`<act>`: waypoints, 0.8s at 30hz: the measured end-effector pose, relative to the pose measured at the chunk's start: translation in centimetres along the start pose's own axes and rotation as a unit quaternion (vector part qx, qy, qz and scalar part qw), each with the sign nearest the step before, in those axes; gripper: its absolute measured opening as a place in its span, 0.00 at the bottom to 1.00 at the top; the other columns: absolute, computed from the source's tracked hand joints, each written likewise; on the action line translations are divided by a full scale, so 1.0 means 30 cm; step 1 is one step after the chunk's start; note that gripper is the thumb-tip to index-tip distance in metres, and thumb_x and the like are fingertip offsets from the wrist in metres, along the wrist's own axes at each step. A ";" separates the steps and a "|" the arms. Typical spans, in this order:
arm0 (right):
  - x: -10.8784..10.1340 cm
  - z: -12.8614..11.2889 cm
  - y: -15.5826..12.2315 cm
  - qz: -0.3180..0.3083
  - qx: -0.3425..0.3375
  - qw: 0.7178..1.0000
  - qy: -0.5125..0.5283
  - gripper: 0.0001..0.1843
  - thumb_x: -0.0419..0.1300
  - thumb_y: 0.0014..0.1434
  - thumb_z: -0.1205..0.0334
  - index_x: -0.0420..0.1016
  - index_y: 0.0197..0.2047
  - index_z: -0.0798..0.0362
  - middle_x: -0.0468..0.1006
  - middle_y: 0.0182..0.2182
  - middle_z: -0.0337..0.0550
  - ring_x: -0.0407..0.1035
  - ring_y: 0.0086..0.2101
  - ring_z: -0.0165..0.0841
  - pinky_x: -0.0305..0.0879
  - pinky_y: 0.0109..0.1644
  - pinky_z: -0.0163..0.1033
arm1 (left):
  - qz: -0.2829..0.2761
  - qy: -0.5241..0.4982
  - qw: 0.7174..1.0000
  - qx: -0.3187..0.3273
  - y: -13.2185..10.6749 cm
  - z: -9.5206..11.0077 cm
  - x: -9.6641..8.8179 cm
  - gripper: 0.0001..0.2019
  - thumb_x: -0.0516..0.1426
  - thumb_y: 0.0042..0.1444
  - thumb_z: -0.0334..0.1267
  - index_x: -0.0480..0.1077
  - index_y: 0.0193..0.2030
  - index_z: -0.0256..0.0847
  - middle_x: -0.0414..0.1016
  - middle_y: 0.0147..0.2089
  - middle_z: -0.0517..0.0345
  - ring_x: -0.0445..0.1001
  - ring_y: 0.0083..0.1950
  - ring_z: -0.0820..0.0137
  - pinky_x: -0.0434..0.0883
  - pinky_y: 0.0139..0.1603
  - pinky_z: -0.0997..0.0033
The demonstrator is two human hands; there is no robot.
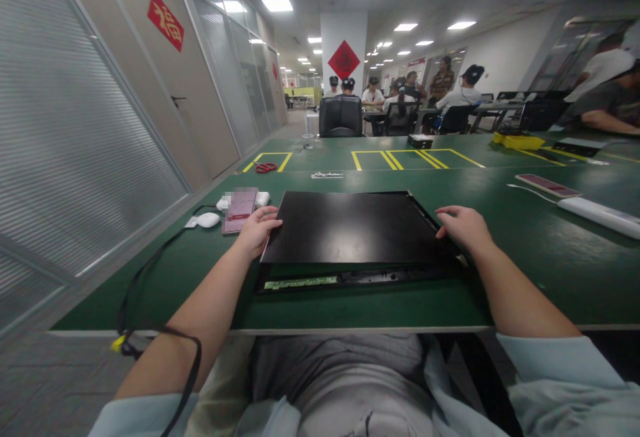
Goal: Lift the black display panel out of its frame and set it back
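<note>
A flat black display panel [345, 227] lies over a shallow black frame [400, 277]. Its near edge sits back from the frame's front strip, where a narrow green circuit board [300, 283] shows. My left hand [259, 229] grips the panel's left edge, thumb on the top face; the fingertips beneath are hidden. On the other side, my right hand [465, 227] is bent beside the right edge of the frame. Its fingers are apart, with nothing visible between them, and the lower fingertips are close to or touching the frame.
Left of the panel lie a phone [240, 210], a white mouse-like object [208, 220] and a black strap [150, 257]. Red-handled scissors [266, 167] and small tools [327, 175] lie beyond. A white power bar [600, 216] and another phone [547, 186] are at right. People sit farther back.
</note>
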State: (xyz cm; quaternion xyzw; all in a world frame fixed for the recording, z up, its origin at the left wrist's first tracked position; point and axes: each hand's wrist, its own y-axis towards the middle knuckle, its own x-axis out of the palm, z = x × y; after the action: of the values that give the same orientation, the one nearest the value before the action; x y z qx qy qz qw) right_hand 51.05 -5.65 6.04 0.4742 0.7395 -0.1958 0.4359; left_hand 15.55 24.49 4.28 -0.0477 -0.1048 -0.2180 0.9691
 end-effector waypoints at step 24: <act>0.074 0.045 0.057 -0.069 -0.028 0.997 -0.022 0.15 0.61 0.54 0.67 0.86 0.43 0.51 0.84 0.42 0.46 0.77 0.43 0.40 0.71 0.46 0.38 | -0.016 0.067 0.996 0.057 -0.007 -0.018 0.003 0.26 0.72 0.29 0.30 0.72 0.39 0.40 0.79 0.42 0.55 0.78 0.36 0.67 0.74 0.42 0.63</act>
State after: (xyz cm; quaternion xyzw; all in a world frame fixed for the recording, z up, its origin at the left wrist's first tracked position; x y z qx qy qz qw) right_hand 52.79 -4.62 3.68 0.4050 0.7660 -0.2154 0.4504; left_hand 15.63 24.20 3.79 0.0242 -0.0530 -0.2301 0.9714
